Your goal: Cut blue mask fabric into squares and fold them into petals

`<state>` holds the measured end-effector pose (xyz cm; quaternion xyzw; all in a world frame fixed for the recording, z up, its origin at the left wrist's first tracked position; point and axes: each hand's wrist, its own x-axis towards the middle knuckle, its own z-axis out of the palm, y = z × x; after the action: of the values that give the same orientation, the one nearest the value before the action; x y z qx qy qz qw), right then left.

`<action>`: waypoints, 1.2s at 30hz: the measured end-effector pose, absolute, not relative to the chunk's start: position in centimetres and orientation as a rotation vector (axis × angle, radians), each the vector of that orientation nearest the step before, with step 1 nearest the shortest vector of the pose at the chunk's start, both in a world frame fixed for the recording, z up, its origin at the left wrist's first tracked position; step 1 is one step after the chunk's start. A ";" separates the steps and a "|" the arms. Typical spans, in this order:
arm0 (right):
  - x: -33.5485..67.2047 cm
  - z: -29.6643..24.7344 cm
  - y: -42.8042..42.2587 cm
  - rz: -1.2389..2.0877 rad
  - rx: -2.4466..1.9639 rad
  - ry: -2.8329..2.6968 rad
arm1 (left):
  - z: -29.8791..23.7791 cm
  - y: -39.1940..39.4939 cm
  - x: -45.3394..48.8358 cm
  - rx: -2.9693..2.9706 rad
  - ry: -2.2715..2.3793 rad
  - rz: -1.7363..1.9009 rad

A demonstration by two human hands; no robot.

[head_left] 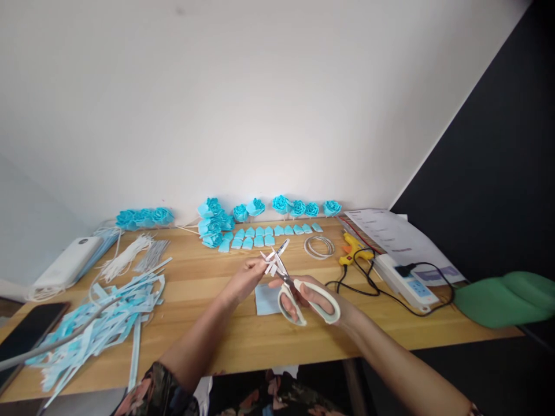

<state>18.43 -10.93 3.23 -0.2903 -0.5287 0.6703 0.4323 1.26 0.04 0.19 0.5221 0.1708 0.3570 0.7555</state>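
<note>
My right hand [318, 297] is closed through the handles of white-handled scissors [299, 292], whose blades are open and point up and away. My left hand [247, 276] pinches a small white strip [269, 264] held between the blades. Just below the hands, a light blue rectangle of fabric [265, 299] lies flat on the wooden table [225, 341].
Blue fabric roses [299, 207] line the wall, with rows of small blue cut pieces [260, 236] before them. A heap of blue strips [99, 323], white elastic cords [125, 257], a power bank [69, 263] and phone [26, 335] lie left. A yellow glue gun [352, 248], power strip [403, 280], wire coil [319, 247] and green object [505, 297] sit right.
</note>
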 end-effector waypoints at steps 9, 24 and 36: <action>18.4 2.9 -10.7 1.676 -0.708 -1.268 | 0.4 0.4 1.3 1.124 0.367 0.824; 18.4 1.6 -10.8 1.775 -0.731 -0.969 | 0.8 0.4 1.0 1.289 0.303 0.854; 18.1 2.8 -11.9 1.719 -0.788 -1.043 | 0.7 0.4 1.0 1.404 0.462 0.735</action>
<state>18.06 -11.88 2.79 -0.3217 -0.4260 0.7020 0.4715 0.99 0.45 0.66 0.6250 0.2055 0.3273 0.6782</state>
